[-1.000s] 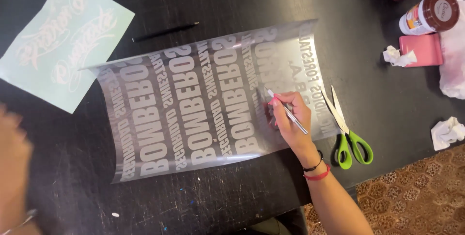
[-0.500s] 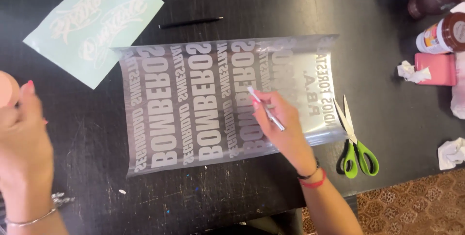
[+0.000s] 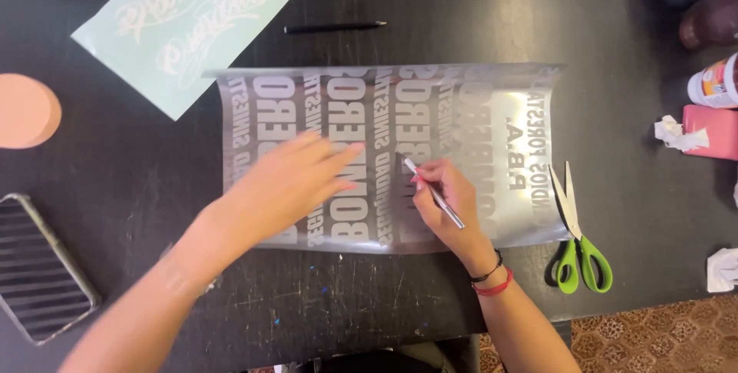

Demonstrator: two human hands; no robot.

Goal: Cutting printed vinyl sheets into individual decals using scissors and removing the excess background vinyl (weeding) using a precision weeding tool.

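A silvery vinyl sheet (image 3: 492, 111) with mirrored block lettering lies on the black table (image 3: 461, 4), its edges curling up. My right hand (image 3: 446, 204) rests on the sheet's lower middle and grips a thin silver weeding tool (image 3: 433, 191), tip pointing up-left onto the letters. My left hand (image 3: 288, 177), blurred, lies flat on the sheet's left half with fingers spread, holding nothing.
Green-handled scissors (image 3: 576, 242) lie just right of the sheet. A pale green sheet with script lettering (image 3: 184, 27) and a black pen (image 3: 334, 28) lie at the back. A phone (image 3: 38, 265) and a peach round object (image 3: 27, 110) are at left. Bottles (image 3: 715, 81), a pink box and crumpled paper stand at right.
My left hand has swung in from the left edge and come down flat on the sheet. My right hand with the tool has stayed on the lettering, shifting slightly left.
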